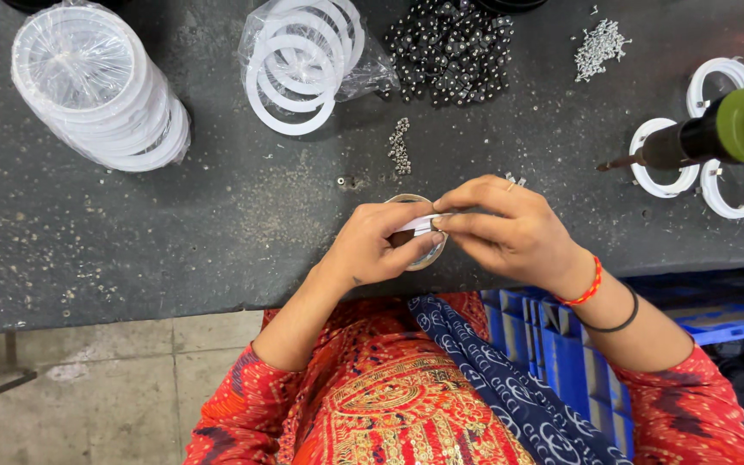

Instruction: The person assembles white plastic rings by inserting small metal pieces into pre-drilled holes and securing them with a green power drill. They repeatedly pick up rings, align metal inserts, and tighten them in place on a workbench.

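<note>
While both hands meet over the near edge of the dark grey worktop (174,224), a spread of parts lies beyond them. At about ten o'clock from the hands sits a bagged stack of clear round covers (96,82), wrapped in thin plastic and lying on its side. At about eleven o'clock a second bag holds flat white rings (299,65), its open mouth turned toward the person. A heap of small black parts (451,47) lies at twelve o'clock, and a loose scatter of small silvery screws (600,45) at one o'clock. A smaller cluster of screws (399,146) lies just beyond the hands at twelve o'clock, the nearest thing to them. At two to three o'clock a power screwdriver with a green body (725,133) hangs over the worktop, its tip pointing left, above several white ring housings (734,185) laid flat. Nothing stands between the hands and the camera. Below the right forearm blue plastic crates (561,336) show past the worktop's edge.

The left hand (372,245) and the right hand (510,228) together hold a small round part (424,250) just above the worktop's near edge, at the middle of the view. It looks like a shallow clear disc with a pale rim, mostly hidden by fingers. The left grip is closed around its near side. The right grip pinches a small white strip (419,226) lying across the disc, thumb and forefinger pressed together on it.
</note>
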